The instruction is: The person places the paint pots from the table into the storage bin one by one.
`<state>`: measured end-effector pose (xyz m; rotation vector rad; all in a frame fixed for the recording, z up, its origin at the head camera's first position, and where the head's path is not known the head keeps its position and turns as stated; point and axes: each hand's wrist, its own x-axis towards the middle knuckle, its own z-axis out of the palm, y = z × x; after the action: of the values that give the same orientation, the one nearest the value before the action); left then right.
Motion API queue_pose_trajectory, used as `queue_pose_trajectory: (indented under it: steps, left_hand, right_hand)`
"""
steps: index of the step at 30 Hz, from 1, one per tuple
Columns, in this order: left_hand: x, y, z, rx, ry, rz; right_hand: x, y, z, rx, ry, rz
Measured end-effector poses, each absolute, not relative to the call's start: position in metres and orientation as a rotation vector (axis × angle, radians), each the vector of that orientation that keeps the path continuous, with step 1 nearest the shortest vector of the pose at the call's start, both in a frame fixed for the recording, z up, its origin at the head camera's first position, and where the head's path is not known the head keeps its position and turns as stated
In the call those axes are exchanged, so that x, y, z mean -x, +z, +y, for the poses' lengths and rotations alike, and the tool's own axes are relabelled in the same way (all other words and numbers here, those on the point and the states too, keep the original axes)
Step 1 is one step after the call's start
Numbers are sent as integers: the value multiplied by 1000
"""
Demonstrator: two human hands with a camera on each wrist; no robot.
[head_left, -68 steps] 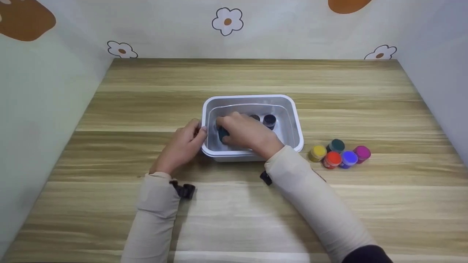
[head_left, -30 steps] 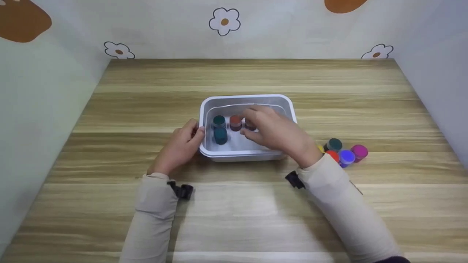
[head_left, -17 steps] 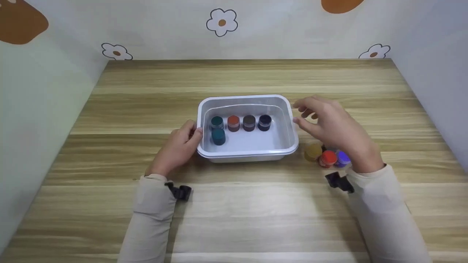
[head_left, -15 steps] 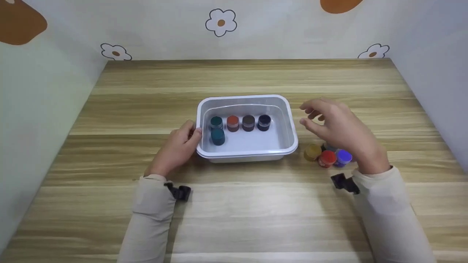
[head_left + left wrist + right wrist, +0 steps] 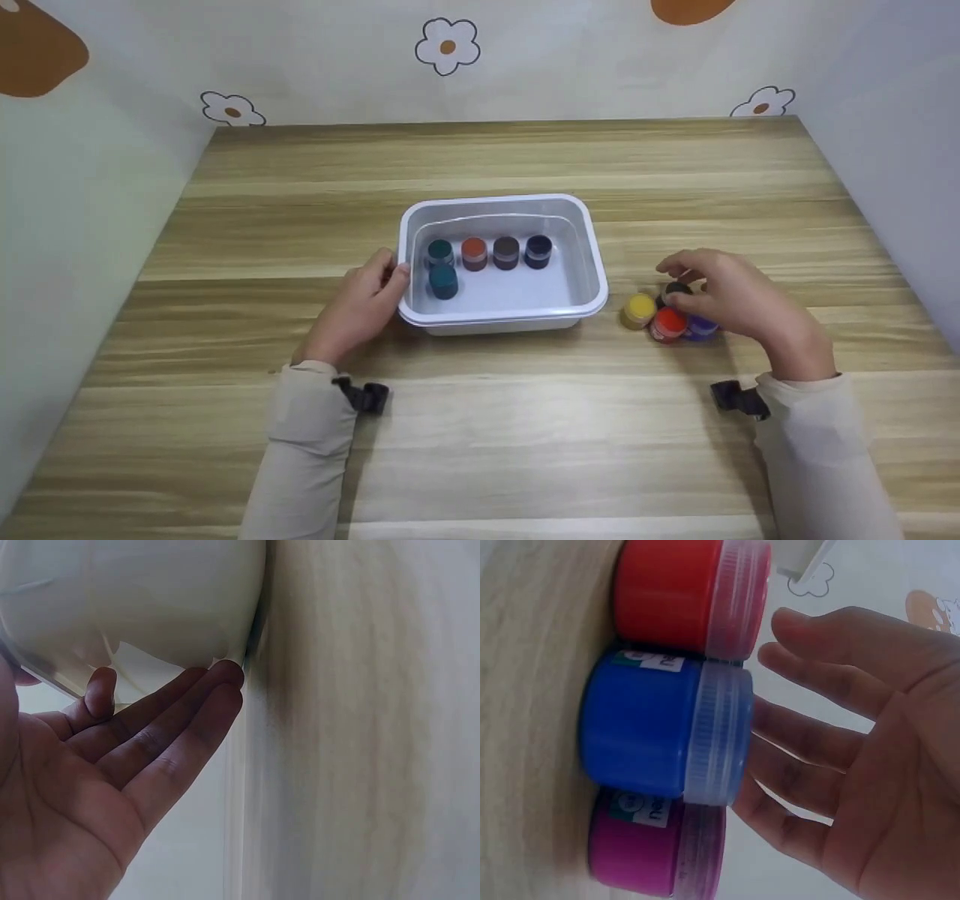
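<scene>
In the head view my left hand (image 5: pixel 356 311) holds the left end of a white plastic tray (image 5: pixel 502 321), thumb at the rim. The left wrist view shows several fingers of that hand (image 5: pixel 127 757) against the tray's outer wall (image 5: pixel 165 592). My right hand (image 5: pixel 742 307) hovers with parted fingers over a dark-lidded jar (image 5: pixel 677 291), partly hidden. Around it stand yellow (image 5: pixel 637 311), red (image 5: pixel 668 325) and blue (image 5: pixel 703 328) jars. In the right wrist view the hand (image 5: pixel 870 742) is beside the lids of red (image 5: pixel 667 596), blue (image 5: pixel 641 724) and magenta (image 5: pixel 637 847) jars.
Several jars stand inside the tray: dark green (image 5: pixel 439 253), teal (image 5: pixel 443 281), orange-red (image 5: pixel 474 253), brown (image 5: pixel 506 253) and near-black (image 5: pixel 538 251). The wooden table (image 5: pixel 480 450) meets pale flowered walls at its back and sides.
My right hand has left the tray, moved right and come down over the loose jars. The jars inside the tray, hidden at first, show fully. My left hand keeps its hold.
</scene>
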<state>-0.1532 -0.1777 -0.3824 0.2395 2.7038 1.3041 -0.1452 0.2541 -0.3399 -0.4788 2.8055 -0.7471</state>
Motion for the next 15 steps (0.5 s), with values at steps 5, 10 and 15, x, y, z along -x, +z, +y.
queue_pose_trajectory:
  steps: [5, 10, 15]
  left_hand:
    - [153, -382, -177, -253, 1312, 2721]
    - [153, -382, -177, -252, 1297, 2733]
    - [153, -382, -177, -253, 1287, 2739]
  right_hand:
    - [144, -342, 258, 446, -734, 2767]
    - [145, -343, 259, 435, -739, 2751]
    - [145, -345, 259, 437, -749, 2718]
